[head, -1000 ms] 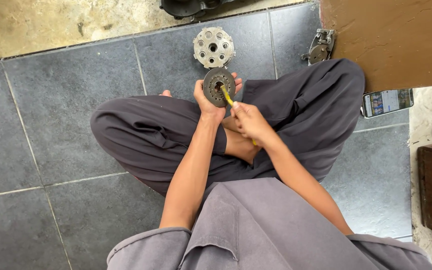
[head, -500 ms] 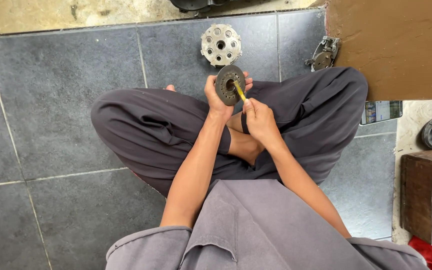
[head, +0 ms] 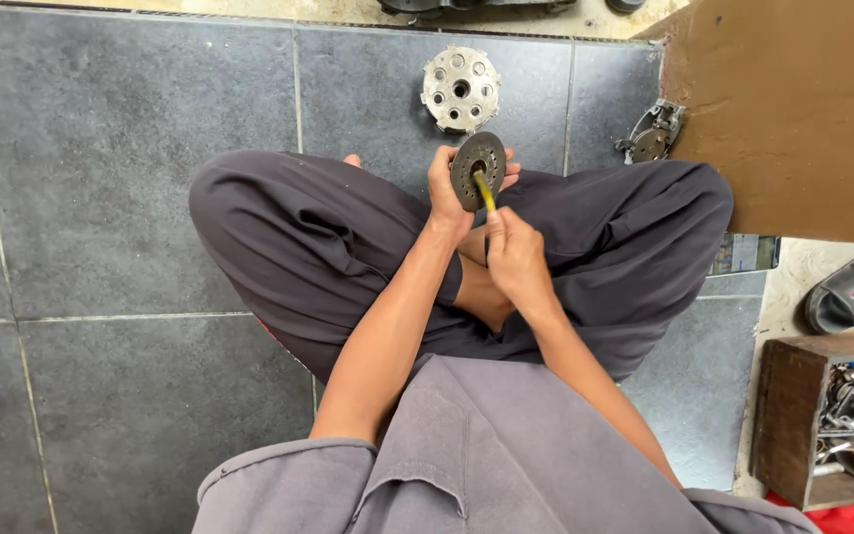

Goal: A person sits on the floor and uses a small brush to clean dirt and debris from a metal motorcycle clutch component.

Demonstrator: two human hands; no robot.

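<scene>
Left hand (head: 447,193) grips a dark round disc (head: 477,170) by its rim, above the crossed legs. Right hand (head: 514,255), fingers closed, holds a yellow-shafted tool (head: 485,191) with its tip in the disc's centre hole. Farther off, a perforated metal hub (head: 461,89) lies on the tiled floor (head: 121,119).

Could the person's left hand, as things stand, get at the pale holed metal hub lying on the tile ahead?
Probably yes, but not freely: the hub lies on bare floor tile just beyond the left hand with nothing between, yet that hand grips the dark disc.
</scene>
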